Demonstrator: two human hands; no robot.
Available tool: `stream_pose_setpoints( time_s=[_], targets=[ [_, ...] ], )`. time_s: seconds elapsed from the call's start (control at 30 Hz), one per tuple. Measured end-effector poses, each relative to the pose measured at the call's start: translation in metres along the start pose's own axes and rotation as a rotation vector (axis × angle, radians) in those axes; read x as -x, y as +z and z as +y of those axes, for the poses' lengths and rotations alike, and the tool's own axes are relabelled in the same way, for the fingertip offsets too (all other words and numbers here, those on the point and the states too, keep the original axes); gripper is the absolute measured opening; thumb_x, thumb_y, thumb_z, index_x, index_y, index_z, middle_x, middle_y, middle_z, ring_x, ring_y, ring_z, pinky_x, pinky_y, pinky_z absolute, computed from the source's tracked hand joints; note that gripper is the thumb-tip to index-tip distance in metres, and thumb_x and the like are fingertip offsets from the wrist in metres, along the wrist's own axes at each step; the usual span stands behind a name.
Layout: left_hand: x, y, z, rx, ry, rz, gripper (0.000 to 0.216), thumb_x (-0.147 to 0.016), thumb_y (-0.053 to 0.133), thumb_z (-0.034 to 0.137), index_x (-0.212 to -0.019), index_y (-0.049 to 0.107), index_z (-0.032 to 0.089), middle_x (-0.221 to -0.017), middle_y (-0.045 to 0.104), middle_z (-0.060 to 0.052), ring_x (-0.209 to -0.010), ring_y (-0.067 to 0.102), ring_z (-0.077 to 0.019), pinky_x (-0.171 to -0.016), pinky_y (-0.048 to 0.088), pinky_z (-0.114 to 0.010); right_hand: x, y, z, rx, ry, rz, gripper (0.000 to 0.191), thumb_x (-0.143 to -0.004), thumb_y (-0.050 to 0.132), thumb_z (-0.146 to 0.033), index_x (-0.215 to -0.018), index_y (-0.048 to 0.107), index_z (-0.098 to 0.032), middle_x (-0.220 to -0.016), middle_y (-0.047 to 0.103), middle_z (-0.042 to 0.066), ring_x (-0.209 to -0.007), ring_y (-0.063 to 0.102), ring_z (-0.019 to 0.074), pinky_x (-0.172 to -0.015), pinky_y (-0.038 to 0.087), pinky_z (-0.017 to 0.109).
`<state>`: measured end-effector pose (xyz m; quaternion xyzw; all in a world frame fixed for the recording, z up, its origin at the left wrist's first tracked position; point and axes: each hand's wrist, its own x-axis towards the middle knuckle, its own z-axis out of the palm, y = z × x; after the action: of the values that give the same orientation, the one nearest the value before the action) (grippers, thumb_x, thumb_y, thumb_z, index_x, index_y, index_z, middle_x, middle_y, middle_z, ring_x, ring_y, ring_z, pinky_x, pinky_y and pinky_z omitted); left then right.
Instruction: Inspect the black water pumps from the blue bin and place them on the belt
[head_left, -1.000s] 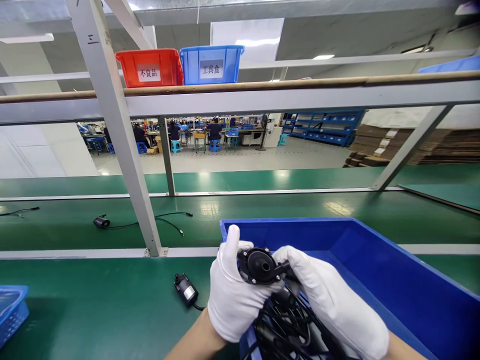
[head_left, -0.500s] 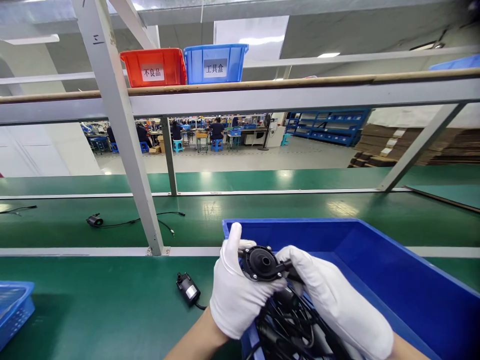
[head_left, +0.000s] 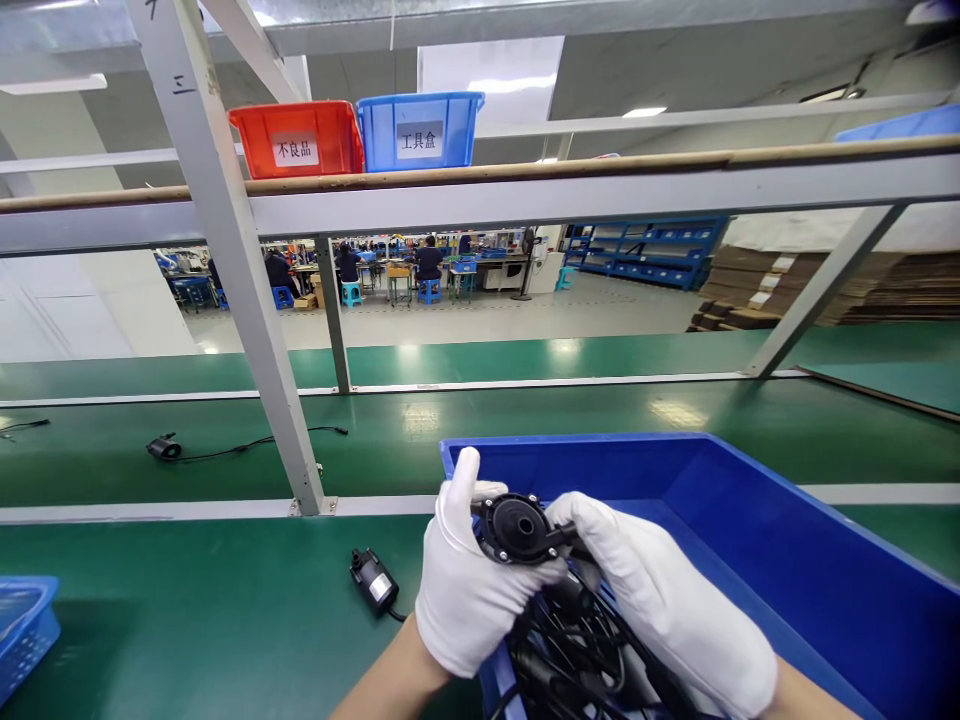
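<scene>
Green conveyor bench point(head_left: 187, 620), blue bin point(head_left: 750, 540) cut off below, gloved left hand point(head_left: 465, 590) and right hand point(head_left: 660, 610) both gripping a black pump point(head_left: 517, 527), fingers curling around it, tangled cables point(head_left: 577, 650) partly hiding beneath.

Both gloved hands, left hand point(head_left: 465, 590) and right hand point(head_left: 660, 600), hold a black pump point(head_left: 519, 527) above the blue bin point(head_left: 750, 540) on the green surface point(head_left: 187, 620).

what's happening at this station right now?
A person in white gloves holds a small black pump in both hands, left hand and right hand, above the near corner of a blue bin. A tangle of black cables hangs below it into the bin. Another pump lies on the green bench; a third one sits on the belt behind.
</scene>
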<state>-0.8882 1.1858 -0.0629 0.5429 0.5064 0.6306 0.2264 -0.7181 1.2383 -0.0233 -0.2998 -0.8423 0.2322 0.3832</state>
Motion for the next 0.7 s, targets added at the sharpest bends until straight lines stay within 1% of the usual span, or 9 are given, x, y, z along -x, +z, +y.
stream_pose_setpoints(
  time_s=[0.17, 0.3, 0.5, 0.7],
  targets=[
    [-0.0003, -0.0018, -0.0003, -0.006, 0.021, -0.014, 0.107, -0.072, 0.091, 0.038, -0.156, 0.027, 0.025, -0.118, 0.061, -0.003, -0.105, 0.066, -0.0169, -0.1, 0.053, -0.034, 0.0001, -0.0007, -0.0004, -0.019, 0.021, -0.027, 0.044, -0.11, 0.03, -0.039, -0.084, 0.063, -0.024, -0.074, 0.068, 0.001, -0.066, 0.065, 0.0158, -0.06, 0.056, 0.026],
    [-0.0005, -0.0023, -0.0001, -0.008, 0.025, -0.021, 0.107, -0.072, 0.091, 0.038, -0.156, 0.027, 0.025, -0.117, 0.061, -0.003, -0.105, 0.066, -0.0172, -0.099, 0.053, -0.035, 0.0004, -0.0017, -0.0026, -0.047, 0.029, -0.04, 0.046, -0.11, 0.029, -0.041, -0.082, 0.061, -0.024, -0.077, 0.068, 0.002, -0.071, 0.067, 0.0161, -0.069, 0.058, 0.028],
    [-0.0008, -0.003, 0.0027, 0.005, -0.013, -0.028, 0.107, -0.07, 0.092, 0.037, -0.156, 0.029, 0.026, -0.118, 0.061, -0.003, -0.105, 0.065, -0.0173, -0.099, 0.053, -0.035, 0.0003, -0.0019, -0.0049, -0.061, 0.037, -0.047, 0.049, -0.111, 0.027, -0.044, -0.079, 0.058, -0.024, -0.074, 0.065, 0.0, -0.068, 0.063, 0.0152, -0.069, 0.055, 0.027],
    [0.0002, -0.0041, 0.0029, 0.031, -0.027, -0.036, 0.108, -0.069, 0.093, 0.036, -0.155, 0.03, 0.024, -0.119, 0.062, -0.005, -0.105, 0.065, -0.0183, -0.098, 0.054, -0.037, 0.0007, 0.0002, -0.0033, -0.102, 0.026, -0.05, 0.046, -0.112, 0.027, -0.043, -0.082, 0.057, -0.024, -0.075, 0.063, -0.001, -0.067, 0.061, 0.0142, -0.067, 0.054, 0.025]
  ],
)
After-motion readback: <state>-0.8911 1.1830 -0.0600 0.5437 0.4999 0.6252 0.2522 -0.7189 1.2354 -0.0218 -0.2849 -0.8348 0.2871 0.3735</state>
